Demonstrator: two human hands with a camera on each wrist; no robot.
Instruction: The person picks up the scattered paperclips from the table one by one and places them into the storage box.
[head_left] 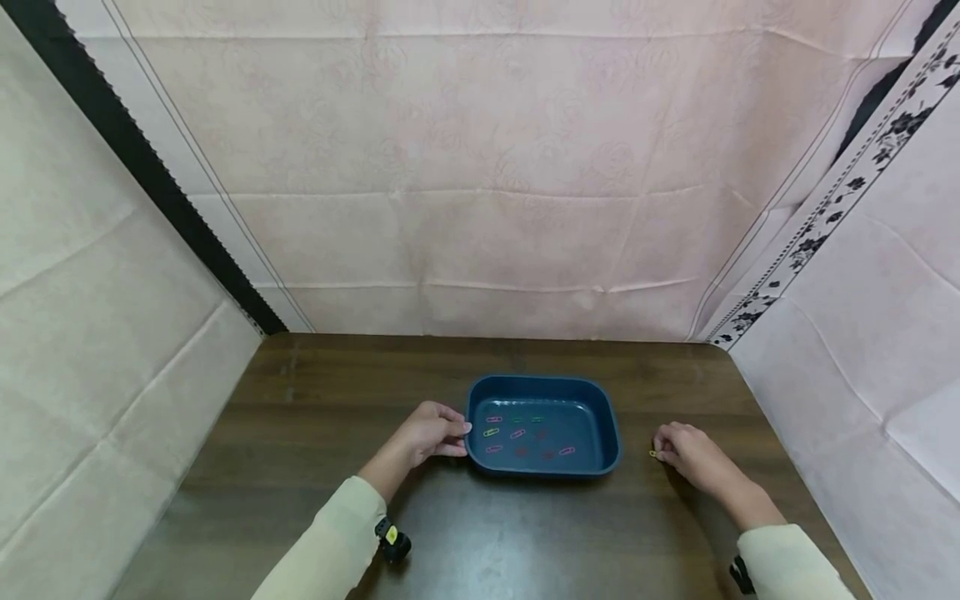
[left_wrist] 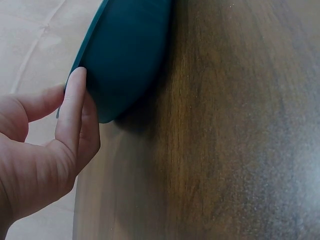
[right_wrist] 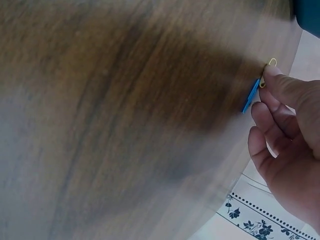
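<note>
A blue rectangular tray (head_left: 544, 468) stands on the wooden table. Several paper clips lie spread over its floor, among them a yellow clip (head_left: 491, 432), a pink clip (head_left: 567, 451) and a green clip (head_left: 537, 419). At the tray's left end, my left hand (head_left: 431, 435) pinches the rim, thumb on one side and fingers on the other (left_wrist: 70, 130). My right hand (head_left: 693, 454), apart from the tray on its right, pinches a yellow paper clip (right_wrist: 272, 62) between thumb and forefinger. Just beside that clip is a slim blue piece (right_wrist: 251, 96); whether the fingers touch it I cannot tell.
The brown wooden table (head_left: 337, 383) reaches back to a pale cloth wall (head_left: 480, 208). Cloth panels rise on the left (head_left: 97, 358) and on the right (head_left: 862, 333), the right one with a black floral border.
</note>
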